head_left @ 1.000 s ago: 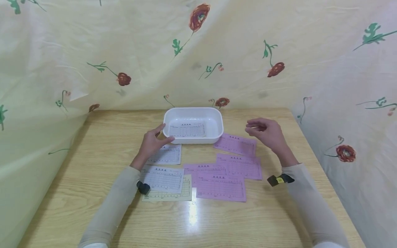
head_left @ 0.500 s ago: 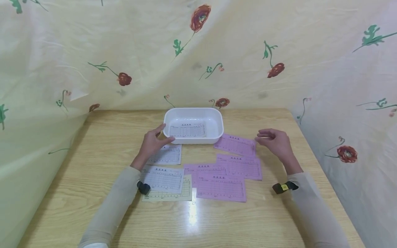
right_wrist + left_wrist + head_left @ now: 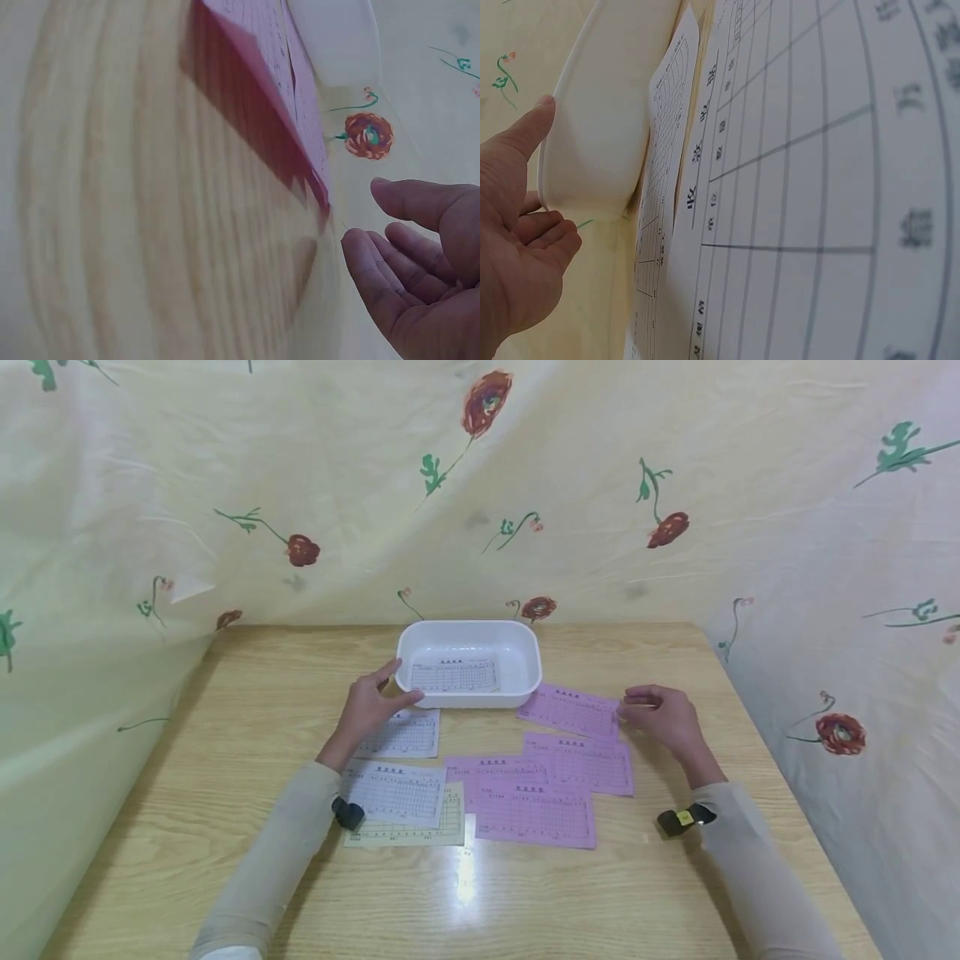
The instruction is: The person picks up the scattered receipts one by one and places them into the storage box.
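My left hand (image 3: 367, 706) grips the front left corner of a white plastic tray (image 3: 476, 701). In the left wrist view, the thumb lies against the tray wall (image 3: 600, 112) and the fingers curl at its rim. Inside the tray lies a white printed form slip (image 3: 453, 677). My right hand (image 3: 663, 720) is beside the right end of a pink form slip (image 3: 568, 712), fingertips right at its edge. Seen from the right wrist, thumb and fingers (image 3: 364, 262) are apart with nothing between them, and the pink slips (image 3: 300, 105) have raised edges.
Several more pink slips (image 3: 536, 818) overlap in the middle of the wooden table (image 3: 600, 902). Under my left forearm side lie white slips (image 3: 393, 793) and a pale yellow slip (image 3: 408, 837). A flowered cloth (image 3: 360, 485) hangs behind the table.
My right hand has moved right and toward the table's front, down to the end of the far pink slip. My left hand stays on the tray.
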The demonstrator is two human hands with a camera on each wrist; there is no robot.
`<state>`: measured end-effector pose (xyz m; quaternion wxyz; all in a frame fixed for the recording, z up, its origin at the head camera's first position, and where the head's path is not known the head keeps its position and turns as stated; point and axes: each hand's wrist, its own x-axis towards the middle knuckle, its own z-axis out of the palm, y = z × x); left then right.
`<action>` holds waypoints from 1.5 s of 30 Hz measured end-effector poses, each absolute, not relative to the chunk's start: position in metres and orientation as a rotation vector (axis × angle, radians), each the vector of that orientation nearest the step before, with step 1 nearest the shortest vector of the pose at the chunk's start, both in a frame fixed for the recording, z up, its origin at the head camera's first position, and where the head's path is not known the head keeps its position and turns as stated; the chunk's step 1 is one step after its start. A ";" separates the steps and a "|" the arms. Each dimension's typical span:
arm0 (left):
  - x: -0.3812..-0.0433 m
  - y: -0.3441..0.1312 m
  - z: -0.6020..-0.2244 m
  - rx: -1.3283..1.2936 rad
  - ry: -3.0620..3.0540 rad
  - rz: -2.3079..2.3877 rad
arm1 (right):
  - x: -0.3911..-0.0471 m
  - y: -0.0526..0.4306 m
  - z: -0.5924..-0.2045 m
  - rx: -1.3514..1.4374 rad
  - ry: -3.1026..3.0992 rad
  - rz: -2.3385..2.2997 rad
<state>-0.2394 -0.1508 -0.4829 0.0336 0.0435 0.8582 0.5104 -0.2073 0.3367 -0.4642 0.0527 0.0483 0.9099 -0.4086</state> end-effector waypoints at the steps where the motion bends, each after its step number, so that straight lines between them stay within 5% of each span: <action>1: -0.239 -0.151 -0.483 0.134 2.640 1.569 | -0.207 0.337 -0.465 0.155 2.764 -1.241; 45: -0.239 -0.152 -0.483 0.159 2.628 1.594 | -0.214 0.325 -0.474 0.261 2.631 -1.182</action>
